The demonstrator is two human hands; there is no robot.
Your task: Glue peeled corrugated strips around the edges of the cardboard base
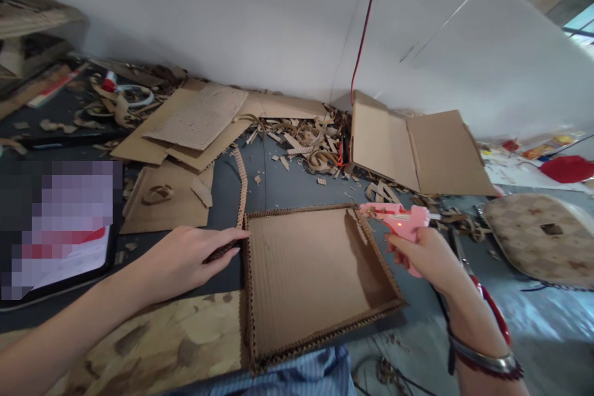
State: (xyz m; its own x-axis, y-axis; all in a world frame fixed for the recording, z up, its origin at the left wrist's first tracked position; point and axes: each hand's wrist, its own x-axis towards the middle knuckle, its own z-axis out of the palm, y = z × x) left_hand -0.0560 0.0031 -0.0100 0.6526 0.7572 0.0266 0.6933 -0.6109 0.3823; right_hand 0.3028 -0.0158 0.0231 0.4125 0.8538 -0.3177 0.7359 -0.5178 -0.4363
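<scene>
A shallow cardboard tray with low corrugated walls lies in front of me. My left hand rests flat beside its left wall, fingertips touching the top left corner and a corrugated strip that runs away from it. My right hand grips a pink glue gun, whose nozzle points at the tray's top right corner. A metal bangle sits on my right wrist.
Cardboard sheets and scraps lie at the back by the white wall, with an opened box to the right. A tablet lies at left. Red-handled scissors and a round patterned board sit right. A red cord hangs down.
</scene>
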